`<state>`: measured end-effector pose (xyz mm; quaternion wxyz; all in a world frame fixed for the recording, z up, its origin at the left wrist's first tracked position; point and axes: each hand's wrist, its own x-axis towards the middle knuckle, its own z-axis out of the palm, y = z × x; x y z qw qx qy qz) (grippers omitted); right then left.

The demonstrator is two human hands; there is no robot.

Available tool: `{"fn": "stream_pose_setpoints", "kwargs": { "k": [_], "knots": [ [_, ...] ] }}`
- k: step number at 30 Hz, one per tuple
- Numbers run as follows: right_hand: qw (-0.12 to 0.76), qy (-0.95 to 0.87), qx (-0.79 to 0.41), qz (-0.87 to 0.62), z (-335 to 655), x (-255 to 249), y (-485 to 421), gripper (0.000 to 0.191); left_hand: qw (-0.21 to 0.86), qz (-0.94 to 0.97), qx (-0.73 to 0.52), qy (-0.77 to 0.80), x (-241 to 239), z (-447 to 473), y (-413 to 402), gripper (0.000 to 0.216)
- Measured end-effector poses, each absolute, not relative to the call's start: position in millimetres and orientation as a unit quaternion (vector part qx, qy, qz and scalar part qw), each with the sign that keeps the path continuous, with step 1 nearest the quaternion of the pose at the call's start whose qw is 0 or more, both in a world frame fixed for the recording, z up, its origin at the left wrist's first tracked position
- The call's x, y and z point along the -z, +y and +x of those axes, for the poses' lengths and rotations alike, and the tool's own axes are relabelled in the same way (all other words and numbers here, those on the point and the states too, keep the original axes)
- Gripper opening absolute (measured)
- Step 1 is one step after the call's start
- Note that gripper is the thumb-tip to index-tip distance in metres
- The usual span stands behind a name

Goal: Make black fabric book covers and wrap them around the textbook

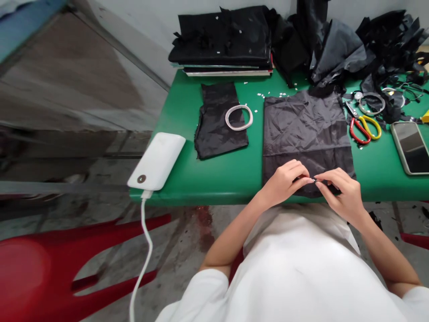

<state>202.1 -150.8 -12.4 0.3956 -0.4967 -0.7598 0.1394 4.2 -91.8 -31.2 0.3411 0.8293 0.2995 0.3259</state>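
Observation:
My left hand and my right hand meet fingertip to fingertip over the front edge of a black cloth piece. Both are closed in a pinch at a tiny white piece, too small to make out well. The black cloth lies creased and flat on the green table, directly under my hands. To its left is a smaller folded black cloth with a roll of white tape on top. Scissors with one red and one yellow handle lie right of the large cloth.
A white power bank with a white cable sits at the left table corner. A phone lies at the right. Stacked black cloth and heaped black scraps line the back. A red chair stands lower left.

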Motion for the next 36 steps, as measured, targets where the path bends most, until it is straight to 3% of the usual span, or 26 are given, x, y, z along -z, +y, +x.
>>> {"fn": "stream_pose_setpoints", "kwargs": {
  "k": [17,25,36],
  "knots": [
    [0.414,-0.781,-0.111,-0.454,197.5,19.2,-143.7,0.018,0.335,0.848,-0.286,0.293,32.4,3.7,-89.8,0.032],
    [0.415,-0.743,-0.078,-0.519,202.6,19.8,-144.9,0.017,0.338,0.856,-0.260,0.293,33.4,4.3,-88.9,0.033],
    [0.366,-0.738,0.111,-0.555,291.5,29.6,-164.2,0.020,0.323,0.862,-0.271,0.283,34.9,5.3,-88.3,0.019]
  ]
}}
